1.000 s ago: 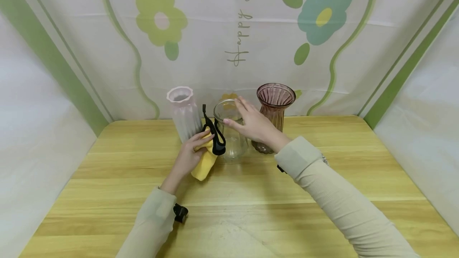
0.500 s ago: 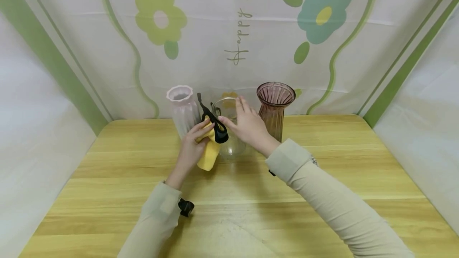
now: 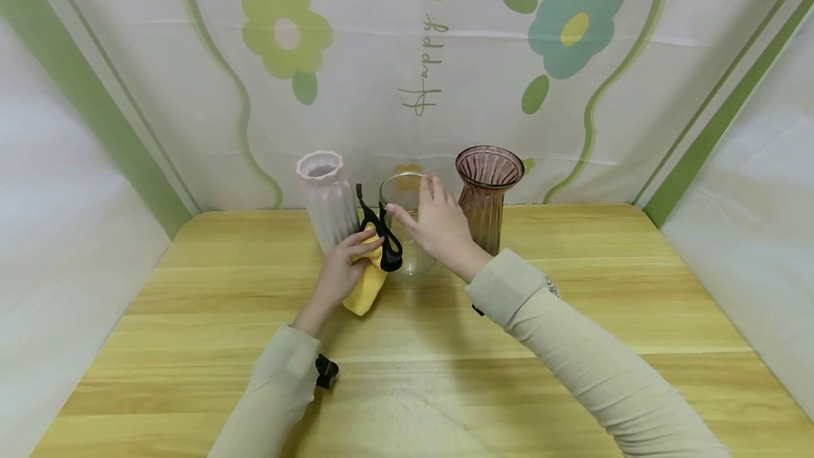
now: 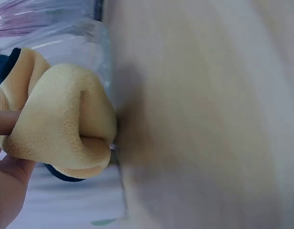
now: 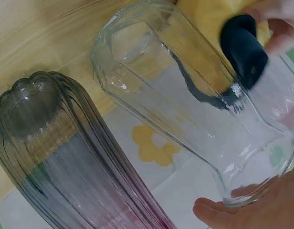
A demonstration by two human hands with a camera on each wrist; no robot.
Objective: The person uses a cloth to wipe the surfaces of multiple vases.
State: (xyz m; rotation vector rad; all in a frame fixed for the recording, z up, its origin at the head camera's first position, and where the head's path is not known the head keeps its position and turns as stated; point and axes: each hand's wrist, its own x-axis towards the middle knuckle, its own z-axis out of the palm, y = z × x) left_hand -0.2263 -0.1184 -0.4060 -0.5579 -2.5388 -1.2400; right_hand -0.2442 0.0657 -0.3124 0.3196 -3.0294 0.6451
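Observation:
A clear glass vase (image 3: pixel 407 246) stands at the back of the wooden table (image 3: pixel 445 373), between a frosted pink vase (image 3: pixel 326 196) and a ribbed purple vase (image 3: pixel 486 193). My right hand (image 3: pixel 413 196) grips the clear vase near its rim, thumb on the near side and fingers over the top. My left hand (image 3: pixel 367 244) grips a yellow cloth (image 3: pixel 364 288) with a black strap (image 3: pixel 384 239), pressed against the clear vase's left side. In the right wrist view the clear vase (image 5: pixel 175 109) shows the cloth (image 5: pixel 204 19) behind its glass. The left wrist view shows the bunched cloth (image 4: pixel 56 124) beside the pink vase (image 4: pixel 199 119).
A flower-printed backdrop (image 3: pixel 407 55) rises right behind the vases, and white fabric walls close in both sides. The three vases stand close together in a row. The purple vase (image 5: pixel 66 157) is just beside the clear one.
My right hand has come down from above the clear vase and closed on its rim. My left hand lifted the cloth along the vase, then lowered it a little.

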